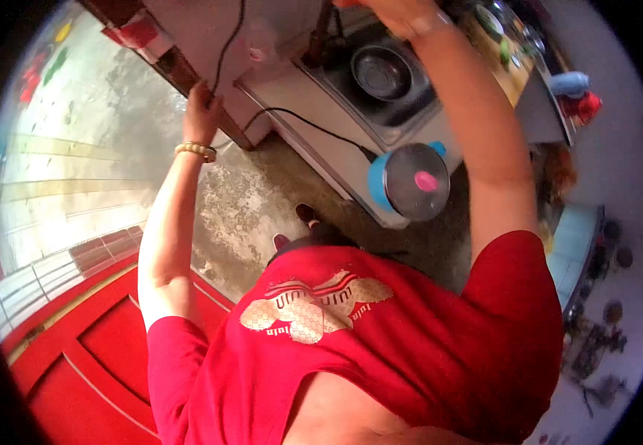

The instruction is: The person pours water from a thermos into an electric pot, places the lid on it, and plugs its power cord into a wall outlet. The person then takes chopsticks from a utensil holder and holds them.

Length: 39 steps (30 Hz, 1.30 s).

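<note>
Red T-shirt [425, 334] with a printed front fills the nearest part, seen from the wearer's head. Beside it at left stands a red panelled door [106, 356]. Just beyond the shirt, a blue pot [378, 183] stands at the near corner of a pale counter [329, 159], between torso and sink. Its dark lid [403, 167], with a pink knob [425, 182], hides what is inside. A black cable [299, 119] runs from the pot's side across the counter toward a wooden post [181, 70].

At this post the left hand [203, 113], below a beaded bracelet [195, 150], curls its fingers beside a black cord [226, 52]; whether they grip cord or post, I cannot tell.

Behind the pot, a sink [390, 135] holds a dark round basin [382, 73]. Above it reaches the right hand [403, 15], cut off by the top edge, its grip impossible to judge. Farther right, green bits and a dish [489, 22] crowd a yellowish surface [518, 78].
</note>
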Tool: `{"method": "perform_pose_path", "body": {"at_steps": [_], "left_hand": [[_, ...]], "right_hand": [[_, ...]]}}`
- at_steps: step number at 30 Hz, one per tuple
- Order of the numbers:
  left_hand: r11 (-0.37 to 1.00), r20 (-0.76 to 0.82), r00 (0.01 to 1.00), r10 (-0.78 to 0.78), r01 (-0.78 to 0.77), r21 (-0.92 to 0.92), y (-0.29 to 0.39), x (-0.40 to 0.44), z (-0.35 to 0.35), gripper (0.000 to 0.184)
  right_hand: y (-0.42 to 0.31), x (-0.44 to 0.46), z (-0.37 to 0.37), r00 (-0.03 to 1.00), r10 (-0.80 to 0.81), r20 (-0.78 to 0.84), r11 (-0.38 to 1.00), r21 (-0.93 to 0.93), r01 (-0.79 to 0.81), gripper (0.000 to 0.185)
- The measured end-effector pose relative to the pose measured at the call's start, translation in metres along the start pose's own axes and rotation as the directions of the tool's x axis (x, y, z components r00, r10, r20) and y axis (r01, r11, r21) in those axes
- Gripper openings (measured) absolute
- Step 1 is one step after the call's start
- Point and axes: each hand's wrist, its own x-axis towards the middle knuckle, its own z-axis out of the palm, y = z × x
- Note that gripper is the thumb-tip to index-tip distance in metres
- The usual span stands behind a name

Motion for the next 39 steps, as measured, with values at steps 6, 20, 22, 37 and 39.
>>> {"method": "perform_pose_path", "body": {"at_steps": [6,20,22,37,39], "left_hand": [[0.945,-0.086,0.972,0.220,-0.190,0.267,0.045,-0.019,-0.001,0.041],[0.580,0.750,0.366,0.551,-0.814,-0.028,0.101,-0.098,0.217,0.041],[0.577,0.808,0.305,0.505,-0.815,-0.053,0.099,-0.088,0.231,0.038],[0.499,0.748,0.103,0.655,-0.803,-0.326,0.091,-0.082,0.248,0.021],[0.540,0.811,0.084,0.579,-0.785,-0.304,0.091,-0.082,0.247,0.022]], "right_hand": [[0.112,-0.221,-0.150,0.875,0.027,-0.483,0.906,-0.358,-0.225,0.032],[0.214,-0.345,-0.106,0.673,0.726,-0.140,0.608,0.588,-0.534,0.082],[0.212,-0.340,-0.105,0.661,0.737,-0.141,0.591,0.607,-0.530,0.078],[0.220,-0.328,-0.108,0.708,0.688,-0.162,0.565,0.732,-0.382,0.068],[0.221,-0.330,-0.109,0.691,0.702,-0.173,0.562,0.731,-0.387,0.068]]}}
